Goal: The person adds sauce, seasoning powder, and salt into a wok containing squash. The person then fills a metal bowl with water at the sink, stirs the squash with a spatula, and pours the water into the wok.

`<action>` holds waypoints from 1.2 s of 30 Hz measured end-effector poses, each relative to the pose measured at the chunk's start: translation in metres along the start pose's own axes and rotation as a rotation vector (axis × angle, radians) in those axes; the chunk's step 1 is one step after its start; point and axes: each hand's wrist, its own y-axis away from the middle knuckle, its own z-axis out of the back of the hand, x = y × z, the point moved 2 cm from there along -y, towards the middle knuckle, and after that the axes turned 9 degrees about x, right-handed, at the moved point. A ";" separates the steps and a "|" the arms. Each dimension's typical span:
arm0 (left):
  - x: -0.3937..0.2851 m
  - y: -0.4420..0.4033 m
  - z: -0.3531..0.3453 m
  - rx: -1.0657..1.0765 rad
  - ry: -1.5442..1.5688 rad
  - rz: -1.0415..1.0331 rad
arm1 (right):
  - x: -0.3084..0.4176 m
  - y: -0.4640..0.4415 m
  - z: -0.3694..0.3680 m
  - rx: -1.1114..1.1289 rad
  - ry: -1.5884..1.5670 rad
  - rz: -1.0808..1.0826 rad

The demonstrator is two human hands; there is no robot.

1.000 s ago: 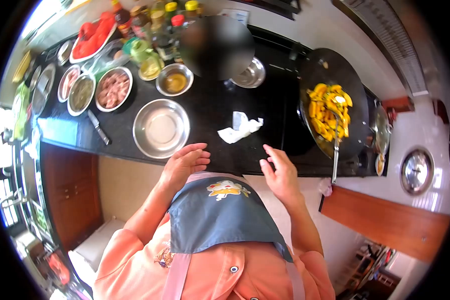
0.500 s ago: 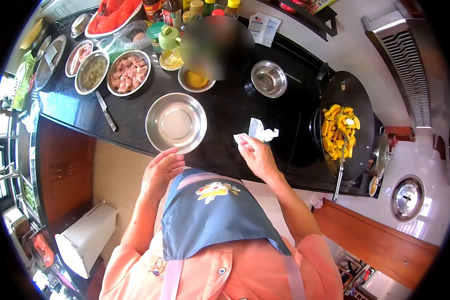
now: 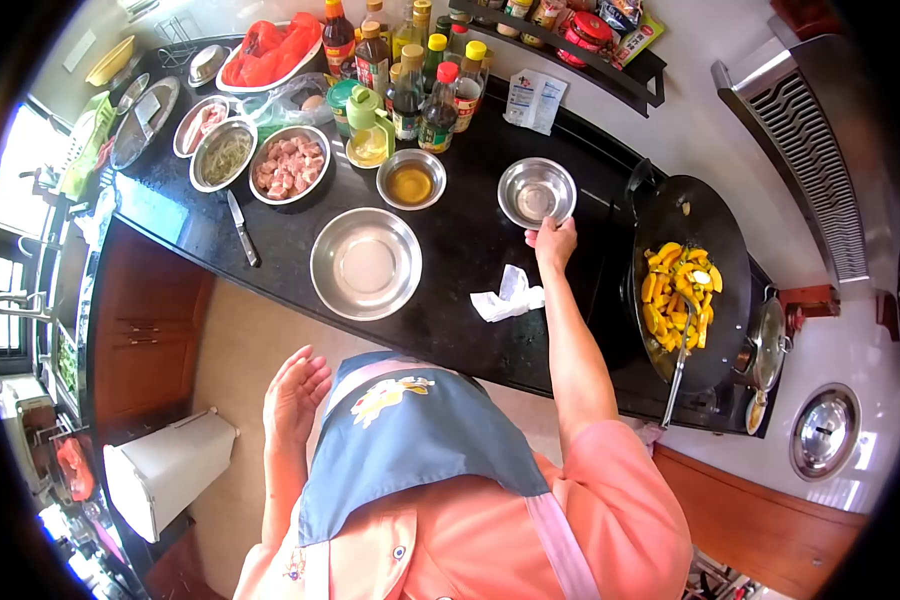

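"Right grip (image 3: 554, 243) closed, front and centre. Holding what?"

"A small steel bowl (image 3: 537, 185), caught by its near rim toward the back edge of the tabletop (image 3: 450, 275). The vessel lies just beyond the fingers; whether its base is off the surface, I cannot tell."

"And the left grip (image 3: 296, 393)?"

"Loose, fingers extended, short of the tabletop's front edge and beside the apron (image 3: 410, 450), well apart from the bowl."

"Who shares the frame?"

"Toward the tabletop's right end, a wok (image 3: 705, 215) bears yellow pieces (image 3: 665, 305), a ladle (image 3: 678, 380) leaning out over the front edge. A crumpled white tissue (image 3: 510, 298) lies beside the right forearm. Leftward, near the front edge, sits a wide steel basin (image 3: 365, 262); bottles (image 3: 438, 115) crowd the back."
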 end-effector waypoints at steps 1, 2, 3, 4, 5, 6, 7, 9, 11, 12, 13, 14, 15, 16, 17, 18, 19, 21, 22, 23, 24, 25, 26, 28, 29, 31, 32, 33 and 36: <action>0.003 0.004 0.006 -0.021 0.015 -0.013 | 0.010 0.012 0.002 0.019 0.047 0.104; 0.007 0.007 0.011 -0.044 0.031 -0.023 | 0.020 0.023 0.003 0.037 0.084 0.154; 0.010 0.008 0.015 -0.045 0.041 -0.014 | 0.030 0.035 0.004 0.056 0.122 0.203; 0.014 0.009 0.019 -0.047 0.051 -0.007 | 0.038 0.045 0.005 0.073 0.116 0.213; 0.017 0.010 0.021 -0.048 0.060 -0.001 | 0.043 0.052 0.004 0.087 0.116 0.225; 0.019 0.012 0.020 -0.054 0.058 0.015 | 0.047 0.058 0.004 0.099 0.113 0.239; 0.021 0.012 0.016 -0.057 0.054 0.029 | 0.051 0.064 0.004 0.109 0.109 0.253; 0.023 0.012 0.009 -0.043 0.048 0.049 | 0.057 0.075 0.004 0.130 0.097 0.263; 0.024 0.010 0.003 -0.008 0.043 0.058 | 0.059 0.082 0.004 0.144 0.083 0.297; 0.024 0.010 0.000 0.007 0.037 0.054 | 0.058 0.084 0.004 0.144 0.094 0.293; 0.025 0.010 -0.001 0.021 0.032 0.050 | 0.057 0.087 0.005 0.156 0.053 0.270; 0.025 0.010 -0.003 0.033 0.027 0.045 | 0.056 0.092 0.006 0.169 0.012 0.247; 0.026 0.010 -0.003 0.043 0.007 0.046 | 0.057 0.097 0.007 0.186 -0.029 0.225; 0.028 0.010 -0.001 0.048 -0.011 0.044 | 0.054 0.101 0.011 0.279 -0.039 0.158; 0.027 0.012 0.000 0.049 -0.029 0.038 | 0.051 0.107 0.014 0.376 -0.051 0.090; 0.025 0.014 -0.003 0.058 -0.091 0.012 | 0.055 0.121 0.014 0.479 -0.034 -0.015; 0.025 0.018 -0.011 0.065 -0.153 -0.013 | 0.057 0.138 0.008 0.614 0.020 0.112; 0.028 0.021 -0.023 0.118 -0.195 -0.036 | 0.065 0.184 -0.003 0.949 -0.035 -0.151; 0.030 0.022 -0.028 0.165 -0.174 -0.040 | 0.065 0.202 -0.013 1.099 -0.017 -0.154; 0.032 0.021 -0.035 0.211 -0.149 -0.054 | 0.033 0.210 -0.030 1.161 0.079 0.144; 0.032 0.021 -0.045 0.305 -0.126 -0.057 | 0.040 0.228 -0.040 1.201 0.086 0.178; 0.033 0.026 -0.047 0.210 -0.135 -0.043 | 0.064 0.248 -0.041 1.303 0.003 -0.155; 0.031 0.029 -0.045 0.154 -0.319 -0.090 | 0.068 0.256 -0.047 1.320 0.018 -0.113; 0.034 0.027 -0.027 0.068 -0.486 -0.227 | 0.070 0.266 -0.055 1.381 -0.013 -0.077; 0.040 0.025 -0.011 0.018 -0.448 -0.209 | 0.068 0.268 -0.057 1.423 -0.060 -0.088; 0.035 0.037 -0.011 -0.017 -0.225 -0.137 | 0.064 0.269 -0.057 1.474 -0.125 -0.132; 0.033 0.041 -0.009 -0.036 -0.155 -0.111 | 0.061 0.267 -0.055 1.468 -0.120 -0.124; 0.031 0.042 -0.004 -0.054 -0.078 -0.134 | 0.057 0.264 -0.054 1.457 -0.114 -0.117; 0.026 0.041 0.011 -0.137 0.057 -0.169 | 0.025 0.246 -0.060 1.224 -0.003 -0.115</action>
